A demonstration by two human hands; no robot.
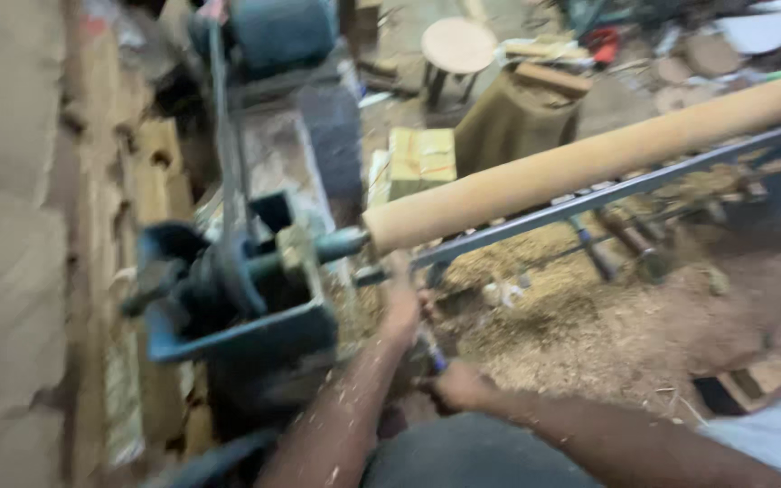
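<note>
A long round wooden piece [589, 158] is mounted on a blue lathe [237, 289] and runs up to the right. My left hand [401, 303] reaches up to the metal tool rest bar [535, 217] just under the wood's left end and steadies a turning tool [430, 348] there. My right hand [456, 387] grips the tool's handle lower down, close to my body. The frame is motion-blurred, so the tool's tip is hard to make out.
Sawdust and shavings [580, 325] cover the ground under the lathe. A round stool [456, 47], a cloth-draped block [517, 113] and a yellowish box [420, 158] stand behind. A motor [277, 36] and belt [223, 136] sit at the top left; a rough wall [11, 244] runs along the left.
</note>
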